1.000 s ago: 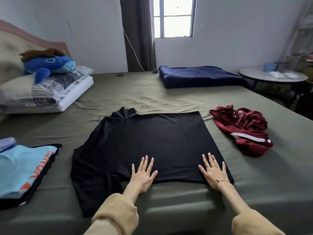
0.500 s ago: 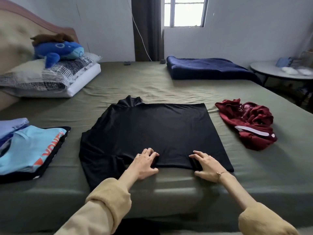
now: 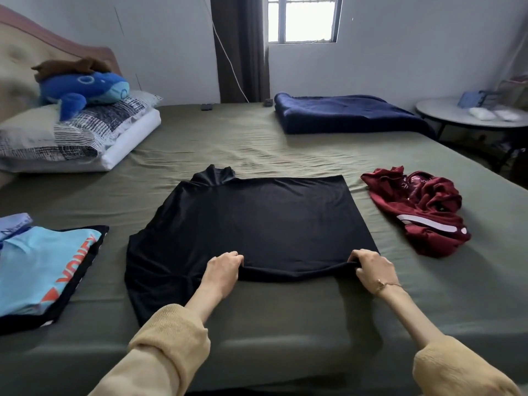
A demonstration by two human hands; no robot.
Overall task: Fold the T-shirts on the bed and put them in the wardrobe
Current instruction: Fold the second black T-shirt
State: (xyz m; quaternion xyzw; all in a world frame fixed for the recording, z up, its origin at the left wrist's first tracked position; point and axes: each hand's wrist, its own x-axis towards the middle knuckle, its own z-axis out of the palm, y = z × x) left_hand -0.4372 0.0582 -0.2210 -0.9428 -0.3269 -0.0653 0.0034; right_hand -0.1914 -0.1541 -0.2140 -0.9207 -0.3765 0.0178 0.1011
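A black T-shirt (image 3: 257, 221) lies spread on the olive bed (image 3: 285, 315), its right side folded in and its left sleeve hanging toward the near edge. My left hand (image 3: 221, 271) grips the near hem left of centre. At the hem's right corner my right hand (image 3: 371, 268) pinches the cloth, and the hem between them is slightly lifted. A crumpled dark red T-shirt (image 3: 420, 210) lies to the right. A folded light blue and black T-shirt (image 3: 43, 267) sits at the left edge on other folded clothes.
Pillows (image 3: 71, 135) with a blue plush toy (image 3: 83, 90) lie at the headboard, far left. A folded navy blanket (image 3: 345, 112) rests at the far side under the window. A round table (image 3: 474, 118) stands to the right of the bed. No wardrobe is in view.
My hands lay flat on the shirt's near part a second ago. They curled their fingers onto the hem, and now both grip it and raise it slightly.
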